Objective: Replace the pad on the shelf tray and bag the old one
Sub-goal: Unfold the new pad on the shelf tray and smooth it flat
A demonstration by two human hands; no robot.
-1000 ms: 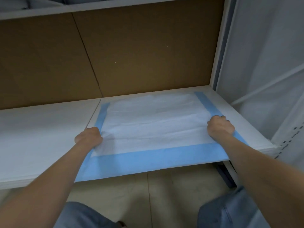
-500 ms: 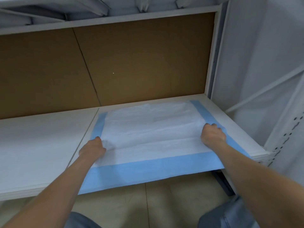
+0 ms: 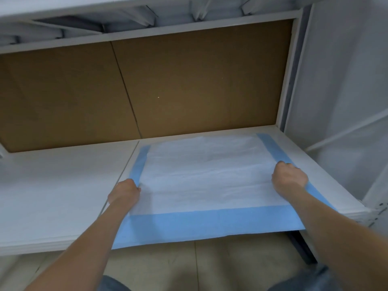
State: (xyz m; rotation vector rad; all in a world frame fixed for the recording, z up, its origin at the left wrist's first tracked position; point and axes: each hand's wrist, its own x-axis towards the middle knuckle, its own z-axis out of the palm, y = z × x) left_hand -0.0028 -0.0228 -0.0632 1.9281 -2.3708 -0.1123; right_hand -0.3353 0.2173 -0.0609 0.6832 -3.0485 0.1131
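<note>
A white absorbent pad (image 3: 205,171) with blue borders lies flat on the right part of the white shelf tray (image 3: 52,185). Its blue front strip hangs over the shelf's front edge. My left hand (image 3: 123,193) sits at the pad's left border with its fingers curled onto the edge. At the right border, my right hand (image 3: 288,179) is curled the same way. Both hands grip the pad's sides, and the fingertips are hidden under the knuckles. No bag and no second pad are in view.
Brown cardboard (image 3: 189,85) backs the shelf. The upper shelf's underside (image 3: 147,32) is close above. A white upright post (image 3: 291,70) and a white covered side (image 3: 346,80) close the right end. Tiled floor (image 3: 231,265) and my knees lie below.
My head has tilted up, so the upper shelf's underside now shows. Both hands keep their hold at the pad's side borders, and the pad lies about where it was.
</note>
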